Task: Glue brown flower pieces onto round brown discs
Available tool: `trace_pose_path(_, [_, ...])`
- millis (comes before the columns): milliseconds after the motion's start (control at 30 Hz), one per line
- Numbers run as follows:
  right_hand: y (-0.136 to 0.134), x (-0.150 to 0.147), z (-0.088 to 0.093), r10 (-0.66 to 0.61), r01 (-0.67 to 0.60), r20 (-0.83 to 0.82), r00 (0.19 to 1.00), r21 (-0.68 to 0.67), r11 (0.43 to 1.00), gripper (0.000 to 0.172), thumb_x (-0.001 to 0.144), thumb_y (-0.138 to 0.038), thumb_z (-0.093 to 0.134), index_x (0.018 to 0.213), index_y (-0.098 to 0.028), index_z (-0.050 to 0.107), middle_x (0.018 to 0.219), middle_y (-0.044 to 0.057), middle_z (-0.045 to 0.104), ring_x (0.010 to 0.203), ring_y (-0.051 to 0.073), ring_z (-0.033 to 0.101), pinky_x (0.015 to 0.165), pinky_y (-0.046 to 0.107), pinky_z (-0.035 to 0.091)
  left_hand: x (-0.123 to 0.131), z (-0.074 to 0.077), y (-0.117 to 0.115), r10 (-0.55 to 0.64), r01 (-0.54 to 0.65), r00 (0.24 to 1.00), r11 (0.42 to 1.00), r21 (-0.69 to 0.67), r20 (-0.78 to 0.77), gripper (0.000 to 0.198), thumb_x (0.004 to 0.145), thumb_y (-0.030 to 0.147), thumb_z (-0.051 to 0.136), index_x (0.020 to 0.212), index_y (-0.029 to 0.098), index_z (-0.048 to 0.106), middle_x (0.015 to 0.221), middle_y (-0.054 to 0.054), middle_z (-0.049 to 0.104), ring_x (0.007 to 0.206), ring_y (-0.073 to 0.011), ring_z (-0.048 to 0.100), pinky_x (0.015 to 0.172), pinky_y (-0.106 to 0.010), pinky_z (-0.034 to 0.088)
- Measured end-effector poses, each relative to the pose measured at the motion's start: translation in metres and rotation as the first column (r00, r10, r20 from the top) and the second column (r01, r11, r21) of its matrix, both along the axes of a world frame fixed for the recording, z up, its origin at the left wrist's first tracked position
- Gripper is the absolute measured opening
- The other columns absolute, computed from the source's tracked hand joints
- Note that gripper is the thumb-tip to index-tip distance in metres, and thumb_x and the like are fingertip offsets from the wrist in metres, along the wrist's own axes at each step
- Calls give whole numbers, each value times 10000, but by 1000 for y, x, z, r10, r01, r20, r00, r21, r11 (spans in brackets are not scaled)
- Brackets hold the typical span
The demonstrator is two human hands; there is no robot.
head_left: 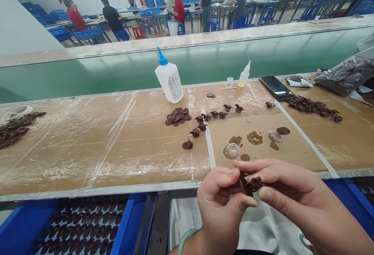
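Note:
My left hand [222, 200] and my right hand [288, 190] meet below the table's front edge, both pinched on a small dark brown piece [250, 185] made of a flat disc and a lumpy shape. On the cardboard-covered table [87, 149] lie a pile of brown discs [178, 116] and a row of joined brown pieces [214, 115]. A small clear cup [231, 150] stands just beyond my hands, among glue stains.
A white glue bottle with a blue cap [169, 78] and a small dropper bottle [244, 75] stand at the back. A phone [276, 87], a heap of brown parts [312, 107] and a bag [346, 75] lie right. A blue bin of discs [84, 224] sits below left. Other people work behind the green conveyor [117, 71].

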State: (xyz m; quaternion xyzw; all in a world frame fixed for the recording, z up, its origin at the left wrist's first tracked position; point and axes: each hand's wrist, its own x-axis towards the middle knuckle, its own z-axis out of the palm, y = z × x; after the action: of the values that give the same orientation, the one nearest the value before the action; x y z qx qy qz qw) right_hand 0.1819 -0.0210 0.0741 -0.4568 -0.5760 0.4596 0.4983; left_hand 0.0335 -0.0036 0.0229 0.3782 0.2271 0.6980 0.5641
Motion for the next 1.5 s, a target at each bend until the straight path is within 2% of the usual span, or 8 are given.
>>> trace_pose_path(233, [1, -1, 1, 2, -2, 6, 1000, -3, 1000, 252, 1040, -559, 840, 989, -314, 811, 1200, 35, 707, 1169, 263, 667, 975, 229, 580, 0, 3, 0, 53, -53, 998, 999, 1, -23, 296, 734, 322, 1028, 959, 264, 845, 825, 1, 705, 698, -85, 663, 685, -103, 586])
trace_pose_path(600, [-3, 2, -14, 41, -43, -48, 998, -45, 998, 199, 1055, -508, 822, 1036, -311, 801, 1273, 57, 674, 1238, 319, 617, 1056, 391, 559, -1, 1, -1, 75, -74, 995, 997, 18, -61, 289, 725, 328, 1031, 936, 269, 843, 828, -14, 718, 698, -115, 678, 651, -131, 592])
trace_pose_path(800, [-10, 3, -25, 24, -27, -78, 997, -41, 999, 188, 1073, -513, 804, 1093, -328, 781, 1325, 43, 647, 1288, 295, 579, 1091, 365, 526, -2, 0, -1, 54, -52, 996, 998, 37, -66, 286, 761, 338, 1012, 984, 280, 842, 846, -7, 713, 731, -98, 679, 704, -116, 594])
trace_pose_path(933, [-14, 3, -30, 23, -26, -117, 993, -25, 999, 228, 1068, -550, 799, 1080, -322, 791, 1322, 60, 648, 1280, 310, 584, 1095, 389, 521, -4, 0, -3, 45, -40, 994, 998, 54, -95, 285, 760, 363, 1010, 979, 285, 845, 828, -8, 706, 723, -101, 670, 700, -119, 590])
trace_pose_path(1100, [-16, 6, -26, 8, -17, -101, 995, -88, 996, 299, 1022, -614, 824, 1039, -316, 810, 1324, 69, 646, 1289, 355, 571, 1122, 461, 491, 1, -9, -7, 49, -43, 992, 998, 56, -113, 312, 753, 400, 1008, 994, 293, 842, 846, -12, 704, 739, -116, 676, 704, -137, 590])
trace_pose_path(1233, [-19, 10, -31, -9, 4, -91, 996, -52, 999, 285, 1015, -603, 831, 1058, -322, 810, 1327, 60, 645, 1277, 346, 583, 1098, 420, 514, 4, -10, -10, 113, -106, 990, 991, 82, -89, 332, 713, 429, 1026, 944, 274, 845, 790, -15, 690, 691, -120, 668, 649, -129, 580])
trace_pose_path(1367, [-22, 12, -41, -10, 14, -121, 993, 38, 999, 215, 1044, -530, 824, 1102, -326, 790, 1326, 46, 648, 1259, 308, 603, 1101, 362, 502, 3, -8, -13, 43, -37, 988, 998, 47, -149, 312, 711, 398, 1032, 934, 286, 844, 809, -15, 695, 719, -133, 683, 677, -155, 587])
trace_pose_path(1500, [-23, 12, -43, 6, -2, -124, 992, 32, 999, 236, 1055, -548, 805, 1082, -313, 798, 1327, 50, 647, 1272, 303, 594, 1083, 325, 509, 7, -23, -14, 130, -120, 984, 989, 83, -119, 353, 694, 427, 1037, 932, 266, 832, 811, -12, 697, 700, -130, 683, 652, -137, 569])
